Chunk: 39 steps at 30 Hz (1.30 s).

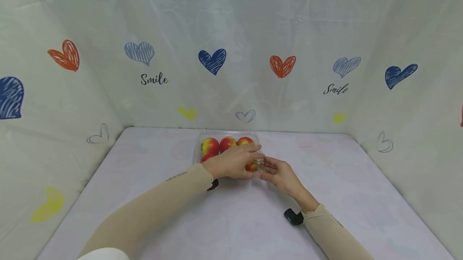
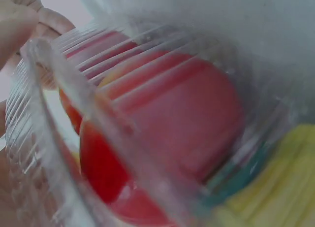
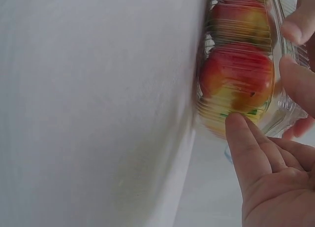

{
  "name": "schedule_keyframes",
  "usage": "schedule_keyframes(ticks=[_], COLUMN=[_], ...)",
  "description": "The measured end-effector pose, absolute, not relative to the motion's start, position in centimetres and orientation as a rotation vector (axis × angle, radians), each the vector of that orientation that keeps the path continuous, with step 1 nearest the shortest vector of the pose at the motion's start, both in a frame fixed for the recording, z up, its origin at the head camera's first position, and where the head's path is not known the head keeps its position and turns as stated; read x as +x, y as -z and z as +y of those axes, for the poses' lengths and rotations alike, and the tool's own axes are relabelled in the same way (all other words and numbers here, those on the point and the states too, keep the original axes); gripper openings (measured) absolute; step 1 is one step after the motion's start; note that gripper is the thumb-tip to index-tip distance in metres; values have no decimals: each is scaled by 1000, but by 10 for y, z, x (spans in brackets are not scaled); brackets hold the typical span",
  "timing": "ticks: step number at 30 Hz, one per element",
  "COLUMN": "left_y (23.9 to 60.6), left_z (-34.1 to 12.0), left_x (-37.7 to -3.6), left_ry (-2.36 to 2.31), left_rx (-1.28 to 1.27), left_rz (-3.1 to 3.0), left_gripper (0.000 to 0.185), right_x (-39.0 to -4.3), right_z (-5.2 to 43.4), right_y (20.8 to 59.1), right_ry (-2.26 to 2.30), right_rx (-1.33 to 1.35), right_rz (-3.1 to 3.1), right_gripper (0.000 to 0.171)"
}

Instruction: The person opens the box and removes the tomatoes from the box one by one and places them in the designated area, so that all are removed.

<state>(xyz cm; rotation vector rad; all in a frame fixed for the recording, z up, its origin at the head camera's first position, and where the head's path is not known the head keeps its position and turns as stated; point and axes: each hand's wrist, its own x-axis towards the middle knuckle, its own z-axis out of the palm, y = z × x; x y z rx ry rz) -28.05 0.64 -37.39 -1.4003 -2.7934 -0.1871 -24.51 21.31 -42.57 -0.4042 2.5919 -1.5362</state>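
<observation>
A clear plastic box (image 1: 199,147) with ribbed walls holds several red-and-yellow apples (image 1: 228,144) near the back of the table. Spread across the box's right part is my left hand (image 1: 235,161), its fingers reaching over the lid to the right edge and covering some apples. My right hand (image 1: 280,175) is at the front right corner, with fairly straight fingers touching the box there. In the right wrist view, a fingertip (image 3: 237,123) lies against the ribbed wall beside an apple (image 3: 236,72). Close up in the left wrist view, red apples (image 2: 182,104) show through the plastic.
The white table (image 1: 202,220) carries faint printed shapes. Behind it and at both sides hang pale curtains (image 1: 238,23) with hearts and "Smile" lettering. A black wrist camera (image 1: 293,216) is by the right wrist, and another (image 1: 214,185) by the left wrist.
</observation>
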Motion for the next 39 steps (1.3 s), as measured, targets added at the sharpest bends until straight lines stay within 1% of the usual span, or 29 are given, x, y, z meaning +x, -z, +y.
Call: schedule_keyframes(ticks=[4, 10, 16, 21, 28, 39], left_y=[373, 373, 369, 369, 373, 371], left_z=[7, 8, 11, 14, 16, 17], left_x=[-283, -288, -289, -288, -288, -290], left_ry=[240, 384, 434, 408, 345, 360], left_rx=[-1401, -1374, -1322, -1294, -1327, -1355], left_rz=[-2836, -2879, -2953, -2986, -2916, -2909], left_gripper=[64, 62, 62, 60, 52, 48], right_x=[-245, -246, -247, -246, -245, -248], right_z=[213, 212, 212, 212, 213, 214], right_y=[427, 426, 426, 425, 425, 426], right_ry=[1555, 1575, 1588, 1596, 1633, 1650], right_rx=[-402, -415, -386, -384, -365, -384], right_rz=[2585, 2603, 2597, 2592, 2564, 2552], right_gripper=[66, 61, 63, 63, 62, 62])
